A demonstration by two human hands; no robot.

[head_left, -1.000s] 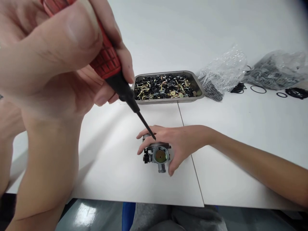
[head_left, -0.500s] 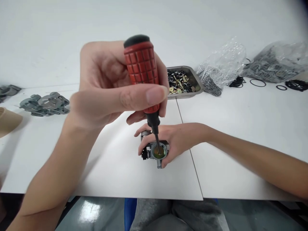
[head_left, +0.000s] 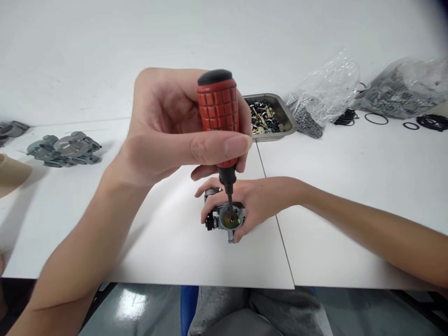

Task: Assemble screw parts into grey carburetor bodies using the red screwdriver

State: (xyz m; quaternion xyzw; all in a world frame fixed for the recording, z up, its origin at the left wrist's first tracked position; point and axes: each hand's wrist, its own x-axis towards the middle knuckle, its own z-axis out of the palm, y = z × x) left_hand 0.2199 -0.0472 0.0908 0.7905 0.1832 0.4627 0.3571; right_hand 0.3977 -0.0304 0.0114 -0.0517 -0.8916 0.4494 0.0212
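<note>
My left hand (head_left: 182, 135) is closed around the red, grooved handle of a screwdriver (head_left: 219, 109) with a black cap and collar. The shaft points down, and its tip meets the brass-coloured disc (head_left: 231, 220) inside the round bore of a grey metal carburetor (head_left: 231, 237). My right hand (head_left: 250, 198) grips the carburetor on the white table, fingers over its far and left sides and thumb at the near right. A black fitting (head_left: 209, 222) sticks out at the carburetor's left. Part of the carburetor's body is hidden under the right hand.
At the back stands a metal tray (head_left: 292, 123) of small brass and black parts. Right of it lie plastic bags (head_left: 329, 88) of parts and black rings (head_left: 376, 119). Several grey metal castings (head_left: 75, 147) and a tan roll (head_left: 12, 175) are at the left. A seam (head_left: 280, 233) crosses the table.
My left hand and the screwdriver have shifted right and slightly down, and the screwdriver stands more upright. The right hand and carburetor have stayed almost in place.
</note>
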